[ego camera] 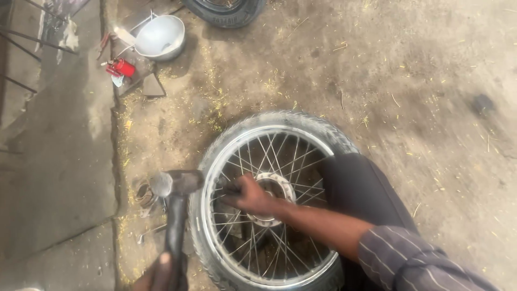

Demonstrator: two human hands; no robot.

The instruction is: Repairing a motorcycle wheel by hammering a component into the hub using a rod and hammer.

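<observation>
A spoked wheel (301,134) with its tyre on lies flat on the ground. My right hand (252,195) reaches across the spokes and grips a dark tool pressed at the left inner rim, beside the silver hub (280,186). My left hand (161,275), at the bottom edge, holds the handle of a heavy hammer (175,186). The hammer's head hovers just left of the tyre, close to the tool's tip. My knee in dark trousers (361,188) rests on the wheel's right side.
A white bowl (160,36) and a small red can (124,68) sit on the ground at the upper left. Part of another tyre (226,13) shows at the top edge. A wrench (151,231) and a small ring lie left of the wheel, near a concrete step.
</observation>
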